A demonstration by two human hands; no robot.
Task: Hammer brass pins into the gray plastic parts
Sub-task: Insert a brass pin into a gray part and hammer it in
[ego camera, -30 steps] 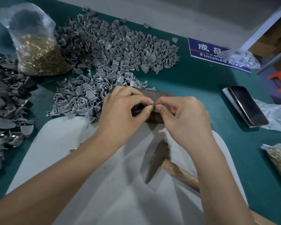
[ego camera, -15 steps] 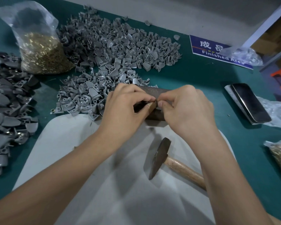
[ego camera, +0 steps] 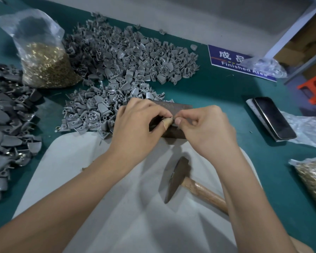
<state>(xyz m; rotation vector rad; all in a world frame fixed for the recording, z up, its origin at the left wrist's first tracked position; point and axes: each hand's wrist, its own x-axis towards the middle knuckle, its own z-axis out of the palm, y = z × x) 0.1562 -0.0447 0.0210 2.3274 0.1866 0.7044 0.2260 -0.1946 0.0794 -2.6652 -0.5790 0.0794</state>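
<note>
Both hands meet over a dark metal block (ego camera: 179,108) at the table's middle. My left hand (ego camera: 137,125) pinches a small gray plastic part, mostly hidden under its fingers; its thumb wears a tan bandage. My right hand (ego camera: 206,128) pinches a tiny brass pin at that part, thumb and forefinger tips touching the left thumb. A hammer (ego camera: 179,178) with a wooden handle lies on the pale cloth (ego camera: 77,170) below the hands, untouched. A heap of gray plastic parts (ego camera: 128,64) spreads behind. A clear bag of brass pins (ego camera: 44,63) stands at the left.
Darker gray parts (ego camera: 5,125) pile along the left edge. A phone (ego camera: 274,117) lies on the green table (ego camera: 217,92) at the right, next to clear plastic. Another bag of brass pins (ego camera: 314,178) sits at the right edge. A blue "Finished Area" sign (ego camera: 232,61) lies behind.
Both hands stay pinched together over the block, with only slight shifts of the fingers. The view has tilted a little. The hammer has not moved.
</note>
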